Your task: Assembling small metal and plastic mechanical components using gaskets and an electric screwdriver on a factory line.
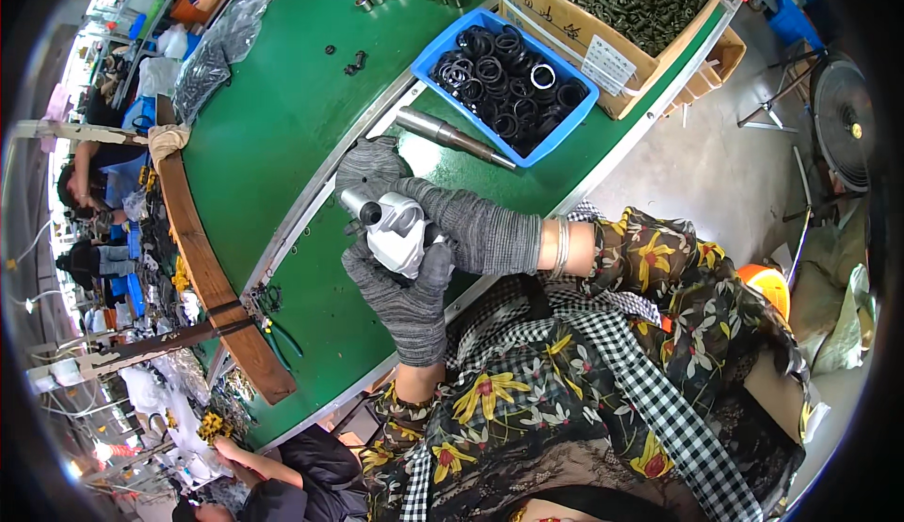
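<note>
1. Here we are: a silver-white metal casting with a short tube and an open loop [397,242] sits between both hands, above the green tabletop [339,329], near the table's pale metal rail [311,169].
2. Look at its line! The long axis runs diagonally, tube end pointing to the upper left, broader body toward the lower right; a round dark bore shows beside the tube.
3. The left hand, in a grey knit glove [403,313], grips from below, thumb and fingers pinching the body from opposite sides.
4. And the right hand, in a matching glove [476,227], comes across from the right, bent around the casting's upper side; its fingertips are partly hidden, so I cannot tell how they press.
5. Just beyond, a stepped steel shaft [452,134] lies apart, thick end upper left, slim end lower right, alongside a blue plastic tray of black rings [450,96].
</note>
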The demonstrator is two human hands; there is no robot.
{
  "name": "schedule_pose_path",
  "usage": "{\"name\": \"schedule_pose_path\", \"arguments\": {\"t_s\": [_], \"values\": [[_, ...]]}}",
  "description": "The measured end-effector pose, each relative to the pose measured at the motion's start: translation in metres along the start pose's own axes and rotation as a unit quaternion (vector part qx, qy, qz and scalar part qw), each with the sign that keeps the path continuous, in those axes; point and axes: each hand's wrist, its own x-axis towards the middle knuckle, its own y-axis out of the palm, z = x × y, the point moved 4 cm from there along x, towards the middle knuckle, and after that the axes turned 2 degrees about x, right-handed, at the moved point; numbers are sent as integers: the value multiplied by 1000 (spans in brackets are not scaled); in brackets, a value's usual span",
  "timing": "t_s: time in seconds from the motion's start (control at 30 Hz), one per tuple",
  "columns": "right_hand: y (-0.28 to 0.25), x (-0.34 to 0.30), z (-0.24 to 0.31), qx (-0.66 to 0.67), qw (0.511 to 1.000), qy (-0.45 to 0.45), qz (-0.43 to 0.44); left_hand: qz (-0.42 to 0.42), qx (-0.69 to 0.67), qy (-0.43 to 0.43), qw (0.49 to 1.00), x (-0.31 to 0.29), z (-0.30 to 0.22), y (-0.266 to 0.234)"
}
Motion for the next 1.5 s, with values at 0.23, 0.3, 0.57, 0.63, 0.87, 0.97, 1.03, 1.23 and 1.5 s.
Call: {"name": "schedule_pose_path", "arguments": {"t_s": [0.23, 0.3, 0.57, 0.63, 0.87, 0.97, 1.03, 1.23, 1.5], "values": [[11, -5, -22, 95, 977, 176, 77, -102, 114, 118, 981, -8, 4, 1], [10, -6, -17, -29, 988, 110, 101, -81, 233, 175, 953, -8, 11, -6], [-22, 1, 11, -42, 992, -43, 110, 7, -47, 14, 999, 9, 16, -9], [-52, 22, 7, 8, 941, 210, 265, 65, -296, -159, 939, 13, 14, -9], [-130, 61, -17, -543, 793, 7, 277, 136, -444, -228, 856, 18, -2, -4], [-116, 64, -29, -558, 768, -52, 310, 133, -479, -252, 830, 22, -2, -3], [-117, 65, -28, -576, 753, -62, 312, 89, -432, -243, 864, 23, 7, -6], [-117, 61, -44, -582, 739, -37, 339, 56, -406, -252, 876, 23, 18, -10], [-119, 80, -18, -476, 826, 52, 296, 73, -421, -207, 880, 20, 35, -16]]}}
